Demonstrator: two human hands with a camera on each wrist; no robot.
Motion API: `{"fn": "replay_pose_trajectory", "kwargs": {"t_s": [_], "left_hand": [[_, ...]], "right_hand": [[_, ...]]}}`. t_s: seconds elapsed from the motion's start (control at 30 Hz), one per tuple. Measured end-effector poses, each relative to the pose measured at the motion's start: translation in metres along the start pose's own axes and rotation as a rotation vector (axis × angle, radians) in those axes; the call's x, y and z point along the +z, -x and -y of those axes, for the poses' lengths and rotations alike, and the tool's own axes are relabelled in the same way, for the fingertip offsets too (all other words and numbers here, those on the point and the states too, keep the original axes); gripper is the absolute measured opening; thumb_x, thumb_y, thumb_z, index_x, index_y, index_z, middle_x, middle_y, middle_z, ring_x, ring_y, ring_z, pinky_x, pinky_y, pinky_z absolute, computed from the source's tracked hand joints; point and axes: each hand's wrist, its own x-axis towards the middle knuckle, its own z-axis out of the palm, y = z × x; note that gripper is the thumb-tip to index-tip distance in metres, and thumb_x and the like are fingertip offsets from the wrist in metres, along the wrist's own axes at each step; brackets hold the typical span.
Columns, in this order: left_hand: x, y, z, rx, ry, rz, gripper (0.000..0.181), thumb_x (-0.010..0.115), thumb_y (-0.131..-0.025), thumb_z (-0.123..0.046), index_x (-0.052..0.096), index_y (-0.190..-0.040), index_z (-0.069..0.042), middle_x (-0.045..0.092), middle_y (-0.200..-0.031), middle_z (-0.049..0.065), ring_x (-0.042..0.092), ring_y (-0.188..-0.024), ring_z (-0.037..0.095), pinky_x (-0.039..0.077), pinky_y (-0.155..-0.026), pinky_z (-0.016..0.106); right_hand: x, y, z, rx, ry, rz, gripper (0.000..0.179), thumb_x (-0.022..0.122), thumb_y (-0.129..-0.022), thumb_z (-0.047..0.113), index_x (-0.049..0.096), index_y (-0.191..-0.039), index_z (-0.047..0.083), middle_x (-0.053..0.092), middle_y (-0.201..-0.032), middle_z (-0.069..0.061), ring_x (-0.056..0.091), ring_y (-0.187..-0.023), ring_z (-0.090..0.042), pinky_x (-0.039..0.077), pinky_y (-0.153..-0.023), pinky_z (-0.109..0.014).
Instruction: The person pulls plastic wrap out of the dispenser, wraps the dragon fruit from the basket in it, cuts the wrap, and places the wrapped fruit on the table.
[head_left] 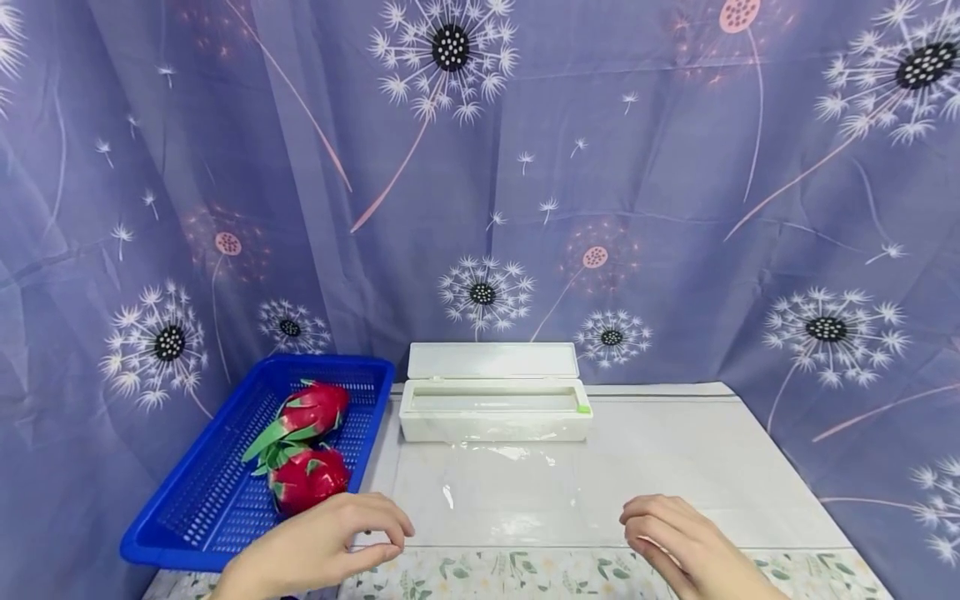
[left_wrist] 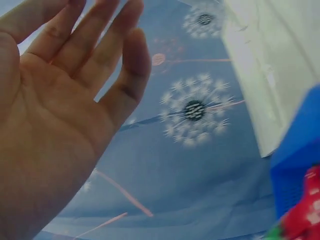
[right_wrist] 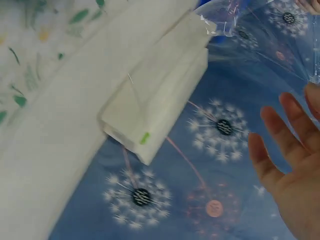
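Clear film (head_left: 513,492) lies on the counter (head_left: 690,467) in front of the white dispenser box (head_left: 495,428), between the two hands; glare gives it away, exact edges hard to read. Left hand (head_left: 318,537) loosely bent, thumb and index tips apart, near the blue basket (head_left: 176,557); right hand (head_left: 693,542) relaxed, fingers slightly curved and spread in the wrist view. Nothing visibly pinched by either. Handling, my read: film is near weightless, limp, clingy, tears or folds onto itself if tugged unevenly. Best hold is a light thumb-and-finger pinch at both near corners, equal tension, keep it flat. Box looks like light rigid plastic, lid (head_left: 492,361) up, so it could skid; steady it by the ends, clear of the green slider (head_left: 582,409). The upper dragon fruit (head_left: 318,408) and lower dragon fruit (head_left: 309,481), both in the basket, look glossy, likely slippery and heavier than the film; cup them round the body, not by the leafy flaps.
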Motion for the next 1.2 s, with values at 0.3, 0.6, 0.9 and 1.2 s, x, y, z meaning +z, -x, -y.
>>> {"fn": "replay_pose_trajectory", "kwargs": {"t_s": [0.3, 0.6, 0.9, 1.2], "left_hand": [[0.037, 0.01, 0.025, -0.197, -0.041, 0.082, 0.013, 0.058, -0.1, -0.027, 0.071, -0.103, -0.026, 0.063, -0.103, -0.017, 0.059, -0.096, 0.003, 0.052, -0.083, 0.027], [0.061, 0.012, 0.038, -0.376, 0.016, 0.184, 0.012, 0.062, -0.096, -0.025, 0.073, -0.093, -0.019, 0.062, -0.091, -0.02, 0.058, -0.085, 0.001, 0.052, -0.079, 0.029], [0.085, 0.013, 0.05, -0.434, -0.061, 0.163, 0.019, 0.067, -0.091, -0.022, 0.07, -0.073, -0.018, 0.05, -0.065, -0.019, 0.046, -0.059, -0.002, 0.044, -0.058, 0.02], [0.099, 0.019, 0.061, -0.485, -0.077, 0.153, 0.019, 0.071, -0.087, -0.02, 0.066, -0.068, -0.019, 0.049, -0.064, -0.018, 0.045, -0.059, -0.001, 0.042, -0.056, 0.022]], "right_hand": [[0.017, 0.035, -0.007, 0.119, 0.008, 0.096, 0.006, 0.056, -0.101, 0.024, 0.062, -0.103, 0.023, 0.059, -0.106, 0.015, 0.056, -0.089, -0.003, 0.041, -0.08, -0.017], [0.038, 0.056, -0.006, 0.184, -0.061, 0.296, 0.023, 0.071, -0.085, 0.007, 0.06, -0.092, 0.025, 0.059, -0.09, 0.016, 0.051, -0.079, 0.004, 0.042, -0.061, -0.018], [0.055, 0.061, -0.005, 0.307, -0.177, 0.489, 0.004, 0.071, -0.087, 0.022, 0.069, -0.084, 0.02, 0.057, -0.08, 0.021, 0.049, -0.073, 0.009, 0.045, -0.059, -0.015], [0.064, 0.06, -0.002, 0.523, -0.259, 0.683, 0.028, 0.065, -0.091, 0.042, 0.072, -0.087, 0.015, 0.054, -0.078, 0.024, 0.048, -0.068, 0.008, 0.046, -0.057, -0.019]]}}
